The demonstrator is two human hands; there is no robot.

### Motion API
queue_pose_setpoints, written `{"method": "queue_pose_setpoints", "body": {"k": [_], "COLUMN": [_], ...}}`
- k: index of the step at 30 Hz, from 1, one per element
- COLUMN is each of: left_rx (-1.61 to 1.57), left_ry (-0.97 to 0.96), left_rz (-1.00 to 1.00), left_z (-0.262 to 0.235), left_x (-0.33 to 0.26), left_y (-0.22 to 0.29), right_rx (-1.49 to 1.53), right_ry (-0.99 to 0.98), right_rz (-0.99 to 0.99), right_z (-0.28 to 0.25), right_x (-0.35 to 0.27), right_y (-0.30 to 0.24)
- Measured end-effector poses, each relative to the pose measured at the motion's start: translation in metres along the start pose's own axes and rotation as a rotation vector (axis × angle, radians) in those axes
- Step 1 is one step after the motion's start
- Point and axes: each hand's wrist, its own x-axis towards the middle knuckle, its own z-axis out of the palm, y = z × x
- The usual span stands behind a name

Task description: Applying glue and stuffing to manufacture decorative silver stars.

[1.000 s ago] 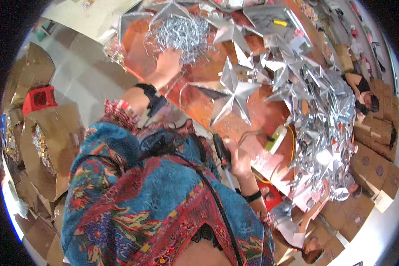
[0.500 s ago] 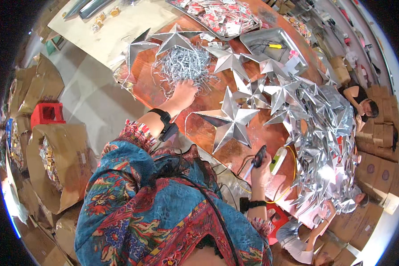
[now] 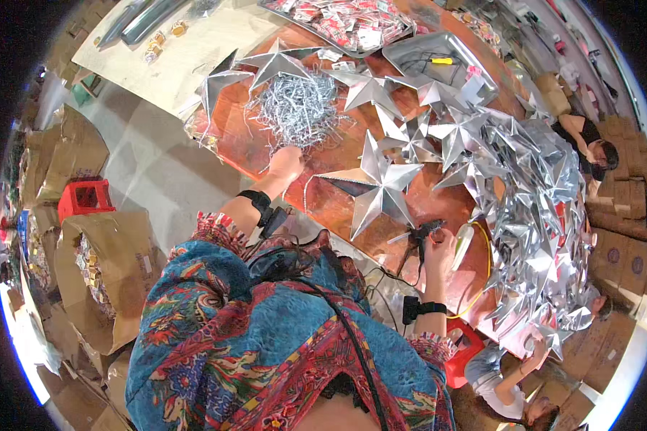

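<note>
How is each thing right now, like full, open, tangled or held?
Silver strings: tangled heap.
Nearest star: lying on the table.
Other stars: many piled together.
Black tool: held in the right hand.
Left hand: at the strings' edge, grip unclear.
Far tray: filled with packets.
Grey tray: yellow thing inside.
Brown carton: open, pieces inside.

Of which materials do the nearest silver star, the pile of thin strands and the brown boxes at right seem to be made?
Silver star: maybe thin sheet metal or foil-faced card, shiny; crisp folds reflect light.
Pile of thin strands: perhaps wire or tinsel, silvery; they curl and glint.
Brown boxes: likely cardboard, matte, with flat faces.
</note>
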Motion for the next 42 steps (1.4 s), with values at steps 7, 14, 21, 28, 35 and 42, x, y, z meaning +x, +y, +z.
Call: {"method": "queue_pose_setpoints", "body": {"k": [7,14,21,28,35,42], "left_rx": [-1.019,-1.173,-1.164,-1.211,-0.909,-0.802], "left_ry": [-0.087,-0.260,-0.319,-0.381,-0.218,-0.021], "left_rz": [-0.160,-0.149,-0.067,-0.001,0.225,0.215], "left_z": [-0.043,-0.107,-0.142,-0.156,-0.147,-0.134], "left_x": [-0.004,-0.018,-0.038,-0.066,-0.099,-0.125], "left_y": [-0.002,0.022,0.050,0.063,0.087,0.104], "right_rx": [0.267,0.429,0.797,1.067,0.731,0.765], "right_ry": [0.098,-0.163,-0.243,-0.633,-0.452,-0.526], "right_rz": [-0.091,-0.362,-0.511,-0.332,-0.498,-0.425], "right_z": [-0.014,-0.001,0.034,0.043,0.017,-0.027], "right_x": [0.015,0.031,0.050,0.051,0.034,0.020], "right_y": [-0.057,-0.165,-0.254,-0.267,-0.248,-0.229]}}
